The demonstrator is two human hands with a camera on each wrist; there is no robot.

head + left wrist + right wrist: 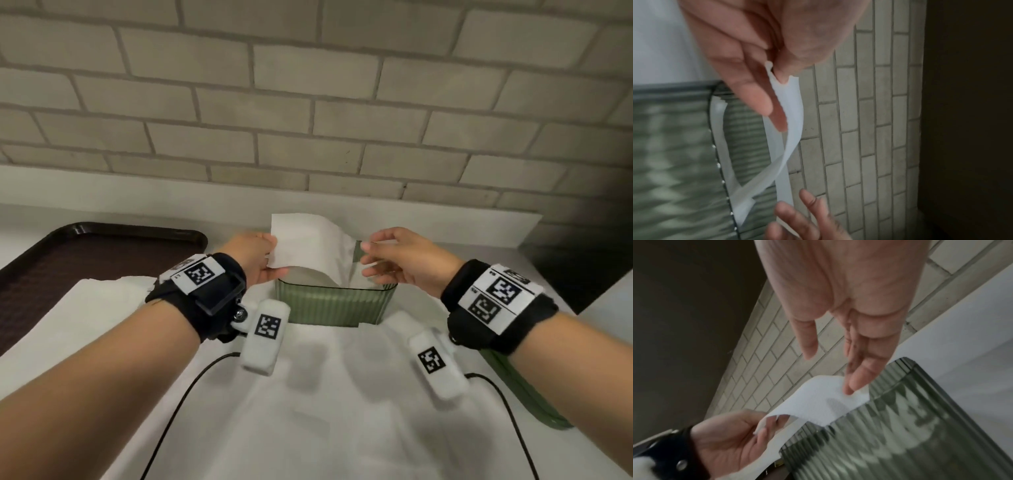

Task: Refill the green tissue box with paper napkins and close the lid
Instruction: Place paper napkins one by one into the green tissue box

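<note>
The green ribbed tissue box (337, 305) stands open-topped on the counter by the wall. A white napkin (308, 243) rises out of it, curved, with its lower part inside the box. My left hand (270, 257) pinches the napkin's left edge between thumb and fingers (756, 97). My right hand (368, 258) is at the napkin's right edge with straight fingers, and one fingertip (849, 391) touches the sheet (818, 402) above the box rim (890, 434). A green lid (524, 394) lies on the counter under my right forearm.
A dark brown tray (85, 246) sits at the left. White paper (308, 394) covers the counter in front of the box. The brick wall (308, 120) is close behind, and a dark block (575, 274) stands at the right.
</note>
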